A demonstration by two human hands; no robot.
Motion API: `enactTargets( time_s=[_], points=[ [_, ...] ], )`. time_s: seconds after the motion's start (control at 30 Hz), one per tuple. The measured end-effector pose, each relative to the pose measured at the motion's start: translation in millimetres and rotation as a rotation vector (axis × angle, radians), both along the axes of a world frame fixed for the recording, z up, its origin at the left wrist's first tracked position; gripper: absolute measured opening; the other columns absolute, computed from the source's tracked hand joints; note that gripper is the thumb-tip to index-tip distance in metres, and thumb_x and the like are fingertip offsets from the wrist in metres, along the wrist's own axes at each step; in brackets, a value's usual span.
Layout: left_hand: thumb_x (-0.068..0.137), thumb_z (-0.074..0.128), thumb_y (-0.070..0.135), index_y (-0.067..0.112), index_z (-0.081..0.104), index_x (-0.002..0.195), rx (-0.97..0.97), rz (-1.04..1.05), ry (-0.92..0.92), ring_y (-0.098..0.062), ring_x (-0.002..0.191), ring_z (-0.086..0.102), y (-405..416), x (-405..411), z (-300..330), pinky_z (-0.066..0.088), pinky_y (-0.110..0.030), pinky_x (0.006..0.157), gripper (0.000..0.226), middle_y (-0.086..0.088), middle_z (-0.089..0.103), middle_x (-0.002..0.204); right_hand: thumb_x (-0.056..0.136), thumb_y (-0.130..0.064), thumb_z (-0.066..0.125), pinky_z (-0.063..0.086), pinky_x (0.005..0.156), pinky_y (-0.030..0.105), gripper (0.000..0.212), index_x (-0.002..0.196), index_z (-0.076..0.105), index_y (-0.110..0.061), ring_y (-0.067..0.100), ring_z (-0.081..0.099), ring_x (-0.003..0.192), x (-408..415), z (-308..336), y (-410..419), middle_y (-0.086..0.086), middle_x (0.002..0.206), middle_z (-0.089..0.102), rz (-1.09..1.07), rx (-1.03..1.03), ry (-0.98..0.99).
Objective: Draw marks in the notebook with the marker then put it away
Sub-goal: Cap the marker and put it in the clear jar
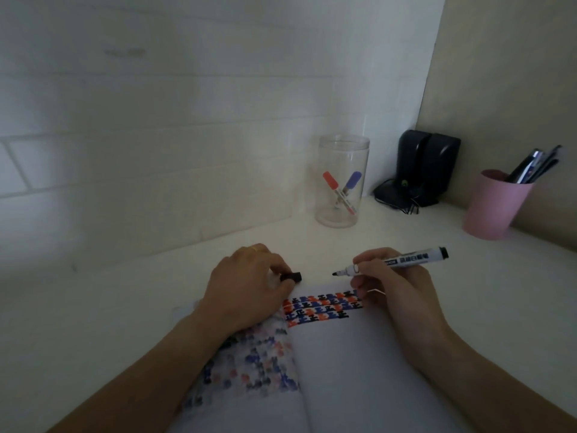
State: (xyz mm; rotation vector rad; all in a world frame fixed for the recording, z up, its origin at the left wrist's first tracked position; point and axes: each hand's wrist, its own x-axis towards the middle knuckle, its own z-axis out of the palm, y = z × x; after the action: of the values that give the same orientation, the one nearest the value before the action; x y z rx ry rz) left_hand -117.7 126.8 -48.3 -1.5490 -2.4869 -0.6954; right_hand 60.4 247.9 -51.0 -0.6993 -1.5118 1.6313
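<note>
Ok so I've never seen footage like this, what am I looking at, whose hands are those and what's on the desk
No machine here: one picture from a camera worn on a person's head, looking down at their own bare hands over a white desk. The right hand holds an uncapped black marker, tip pointing left. The left hand pinches its cap. Below lies an open notebook with rows of red, blue and black marks. Further back stand a clear jar with a red and a blue marker inside, a pink cup of pens and a black device in the corner.
</note>
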Motion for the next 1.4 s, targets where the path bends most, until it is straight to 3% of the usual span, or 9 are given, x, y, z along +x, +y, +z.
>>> enactTargets(
  time_s=[0.2, 0.43, 0.83, 0.93, 1.1, 1.3, 1.4],
  points=[
    [0.085, 0.068, 0.038, 0.036, 0.068, 0.098, 0.231, -0.065, -0.096, 0.002, 0.082, 0.065, -7, 7, 4, 0.05, -0.023, 0.078, 0.013, 0.024, 0.071, 0.09, 0.085, -0.003, 0.071, 0.055, 0.055, 0.028, 0.006, 0.09, 0.074, -0.003, 0.018, 0.065, 0.059, 4, 4, 1, 0.01, 0.068, 0.073, -0.009, 0.059, 0.064],
    [0.08, 0.078, 0.028, 0.034, 0.071, 0.095, 0.34, -0.139, -0.228, 0.003, 0.084, 0.067, -16, 15, 5, 0.038, -0.001, 0.074, 0.018, 0.024, 0.072, 0.085, 0.088, 0.0, 0.063, 0.057, 0.058, 0.023, 0.015, 0.092, 0.078, -0.001, 0.017, 0.067, 0.064, 11, 11, -1, 0.014, 0.072, 0.073, 0.066, 0.014, 0.2],
    [0.079, 0.079, 0.029, 0.033, 0.073, 0.096, 0.39, -0.224, -0.234, 0.003, 0.086, 0.068, -21, 21, 12, 0.041, -0.005, 0.082, 0.019, 0.024, 0.073, 0.085, 0.088, 0.0, 0.065, 0.058, 0.059, 0.022, 0.012, 0.085, 0.076, -0.006, 0.018, 0.07, 0.063, 10, 11, -6, 0.013, 0.072, 0.075, 0.1, 0.069, 0.143],
    [0.08, 0.078, 0.029, 0.033, 0.073, 0.098, 0.386, -0.25, -0.217, 0.001, 0.088, 0.068, -21, 22, 11, 0.042, -0.007, 0.081, 0.02, 0.024, 0.073, 0.088, 0.082, -0.007, 0.07, 0.058, 0.063, 0.024, 0.009, 0.088, 0.076, -0.005, 0.022, 0.071, 0.066, 9, 11, -8, 0.016, 0.075, 0.076, 0.129, 0.087, 0.112],
    [0.081, 0.072, 0.036, 0.033, 0.073, 0.1, 0.407, -0.299, -0.236, -0.002, 0.091, 0.066, -22, 22, 11, 0.047, -0.011, 0.079, 0.02, 0.022, 0.073, 0.088, 0.067, -0.023, 0.083, 0.061, 0.066, 0.026, 0.026, 0.087, 0.079, -0.007, 0.023, 0.072, 0.068, 10, 12, -10, 0.017, 0.077, 0.077, 0.19, 0.074, 0.112],
    [0.087, 0.066, 0.037, 0.025, 0.074, 0.103, 0.423, -0.357, -0.33, -0.009, 0.087, 0.07, -24, 23, 14, 0.054, -0.017, 0.077, 0.022, 0.013, 0.076, 0.09, 0.068, -0.02, 0.076, 0.059, 0.059, 0.021, 0.027, 0.089, 0.079, -0.003, 0.021, 0.073, 0.065, 12, 15, -12, 0.019, 0.078, 0.077, 0.248, -0.023, 0.166],
    [0.088, 0.062, 0.034, 0.022, 0.074, 0.102, 0.419, -0.384, -0.359, -0.009, 0.078, 0.071, -25, 25, 15, 0.053, -0.014, 0.072, 0.022, 0.017, 0.073, 0.081, 0.066, -0.02, 0.077, 0.059, 0.059, 0.02, 0.027, 0.087, 0.079, -0.003, 0.02, 0.073, 0.064, 13, 17, -14, 0.02, 0.077, 0.077, 0.281, -0.029, 0.191]
  ],
)
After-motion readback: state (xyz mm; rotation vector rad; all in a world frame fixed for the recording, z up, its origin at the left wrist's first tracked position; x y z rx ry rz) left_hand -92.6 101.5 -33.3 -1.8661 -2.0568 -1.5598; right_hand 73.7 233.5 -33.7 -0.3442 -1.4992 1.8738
